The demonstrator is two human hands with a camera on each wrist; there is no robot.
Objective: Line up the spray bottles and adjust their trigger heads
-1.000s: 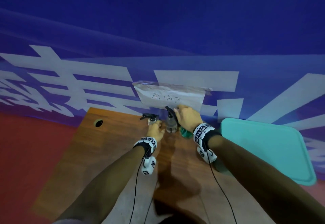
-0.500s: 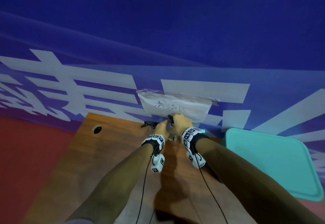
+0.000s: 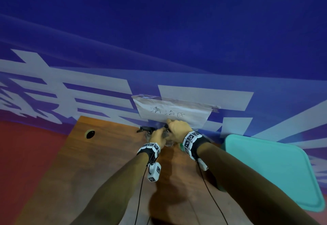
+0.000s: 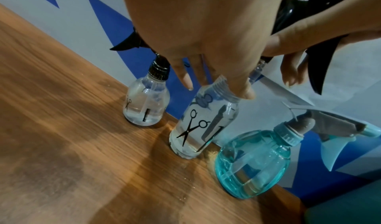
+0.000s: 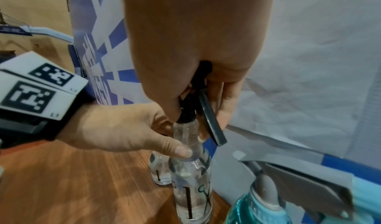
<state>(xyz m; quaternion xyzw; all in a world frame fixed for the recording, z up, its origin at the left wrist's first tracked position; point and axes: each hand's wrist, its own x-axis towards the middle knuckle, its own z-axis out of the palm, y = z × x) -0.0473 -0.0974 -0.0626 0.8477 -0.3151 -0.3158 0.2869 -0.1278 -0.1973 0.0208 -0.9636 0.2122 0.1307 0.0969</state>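
Note:
A clear spray bottle [image 4: 203, 123] printed with black scissors stands on the wooden table [image 3: 109, 163] by the blue wall. My left hand [image 3: 158, 135] pinches its threaded neck [image 5: 188, 139] with thumb and fingers. My right hand [image 3: 178, 129] grips the black spray head [image 5: 198, 100] just above that neck, and its trigger [image 5: 212, 121] hangs down past my fingers. The head sits raised off the neck threads in the left wrist view. A second clear bottle [image 4: 146, 100] with a black head stands to the left. A teal spray bottle [image 4: 253, 164] stands to the right.
A teal tray [image 3: 276, 170] lies at the table's right side. A paper label [image 3: 174, 112] with handwriting is taped to the wall behind the bottles. A round cable hole [image 3: 90, 133] sits at the table's far left.
Both hands have closed in on the middle bottle. The left hand moved right from the left bottle to its neck, and the right hand shifted left over the head.

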